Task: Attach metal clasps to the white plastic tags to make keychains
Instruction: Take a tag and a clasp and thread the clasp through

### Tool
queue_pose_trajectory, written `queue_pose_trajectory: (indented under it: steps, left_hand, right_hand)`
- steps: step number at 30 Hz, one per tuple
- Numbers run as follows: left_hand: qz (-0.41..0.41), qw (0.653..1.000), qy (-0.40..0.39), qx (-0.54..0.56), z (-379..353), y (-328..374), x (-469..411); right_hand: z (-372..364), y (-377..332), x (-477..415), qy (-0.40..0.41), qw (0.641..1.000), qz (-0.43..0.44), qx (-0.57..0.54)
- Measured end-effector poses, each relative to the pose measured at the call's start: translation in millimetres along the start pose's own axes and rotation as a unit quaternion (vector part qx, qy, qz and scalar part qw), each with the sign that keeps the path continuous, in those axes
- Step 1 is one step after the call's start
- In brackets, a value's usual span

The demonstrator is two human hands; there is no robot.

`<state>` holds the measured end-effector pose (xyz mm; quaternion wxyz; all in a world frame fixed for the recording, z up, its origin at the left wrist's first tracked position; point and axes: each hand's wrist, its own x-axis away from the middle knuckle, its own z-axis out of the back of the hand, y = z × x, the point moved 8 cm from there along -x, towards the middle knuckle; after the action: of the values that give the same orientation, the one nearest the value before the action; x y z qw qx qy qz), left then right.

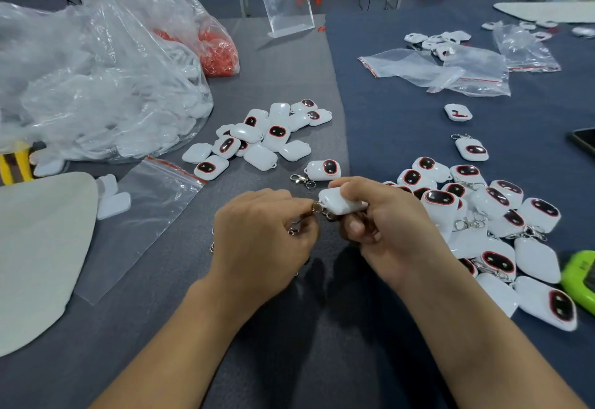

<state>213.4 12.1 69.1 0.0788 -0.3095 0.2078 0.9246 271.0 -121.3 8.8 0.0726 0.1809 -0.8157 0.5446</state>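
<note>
My right hand (384, 221) grips a white plastic tag (338, 204) above the grey table mat. My left hand (260, 238) pinches a metal clasp (317, 208) at the tag's left corner, and more clasp rings hang from its curled fingers. A pile of bare white tags (257, 138) with dark red-rimmed faces lies beyond my hands. One tag with a clasp fitted (322, 171) lies just behind them. A heap of tags with clasps (489, 225) spreads on the right.
A big clear bag of white parts (96, 86) and a bag of red pieces (215, 51) fill the back left. Empty zip bags (450, 70) lie at the back right, another zip bag (145, 215) at the left. A green object (581, 276) sits at the right edge.
</note>
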Motion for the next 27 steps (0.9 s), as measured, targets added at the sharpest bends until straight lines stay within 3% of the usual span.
queue_pose_trajectory:
  steps: [5,14,17,19,21,24,27]
  left_hand:
    - [-0.040,0.998,0.043,-0.029,8.2,5.5,0.8]
    - [-0.082,0.991,0.017,-0.100,2.6,12.8,-1.2]
    - [0.028,0.999,-0.006,0.037,-5.0,-1.4,1.8]
    - [0.151,0.963,-0.027,0.221,-16.8,-16.6,5.4]
    - [0.212,0.919,-0.036,0.331,-26.3,-22.4,6.9]
    - [0.220,0.910,-0.033,0.350,-26.3,-22.6,3.8]
    - [0.189,0.932,-0.030,0.309,-21.8,-20.8,3.5]
  right_hand:
    - [1.1,1.2,-1.9,0.009,1.000,-0.007,0.019]
    - [3.1,1.6,-2.4,0.016,0.999,-0.004,0.035]
    - [3.3,0.6,-2.5,0.015,1.000,0.004,0.017]
    - [2.5,-0.6,-2.7,0.012,1.000,0.010,0.005]
    - [3.4,-1.4,-2.8,0.014,1.000,0.012,-0.005]
    - [2.8,-3.1,-0.5,0.012,1.000,0.016,-0.010]
    - [2.2,-8.5,3.5,0.017,0.998,0.051,0.025]
